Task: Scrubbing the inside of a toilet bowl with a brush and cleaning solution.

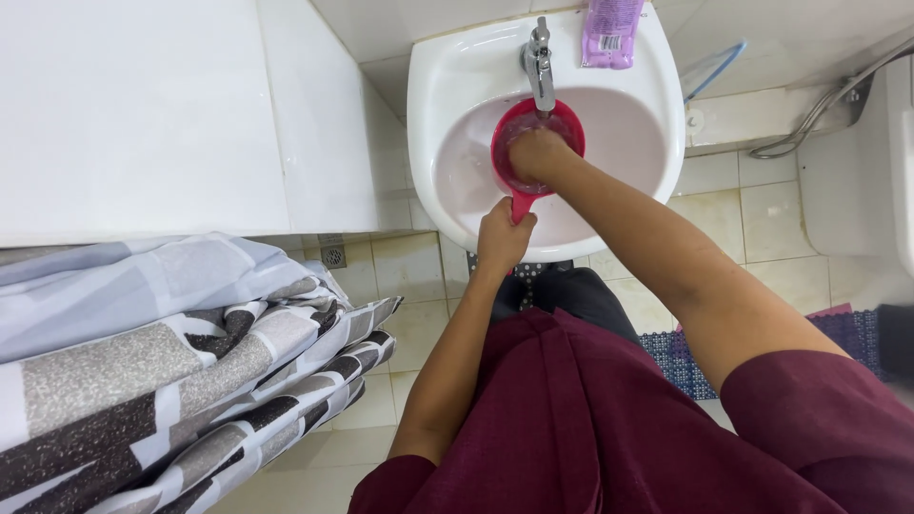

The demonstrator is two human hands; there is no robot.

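Tiled bathroom floor runs pale under us, with a white sink fixed to the wall ahead and a steel tap over its bowl. Our red scoop, a small plastic dipper with a short handle, sits inside the bowl right under the tap's spout.

We judge the scoop light and stiff, thin-walled plastic, and likely slick since the bowl looks wet. Its handle, pointing back toward us, is the sure place to take hold; the round rim would slide more easily in wet fingers.

Our left hand is closed in a fist around that handle at the near edge of the bowl. Our right hand is down inside the cup of the scoop, fingers curled and pressed against its inner wall; how tightly they are bunched we cannot tell, as the knuckles hide them.

A purple pouch lies on the sink's back ledge beside the tap. To our left hangs a grey and white patterned curtain against a white tub. A blue mat lies on the floor at our right, and a metal hose curves along the wall.
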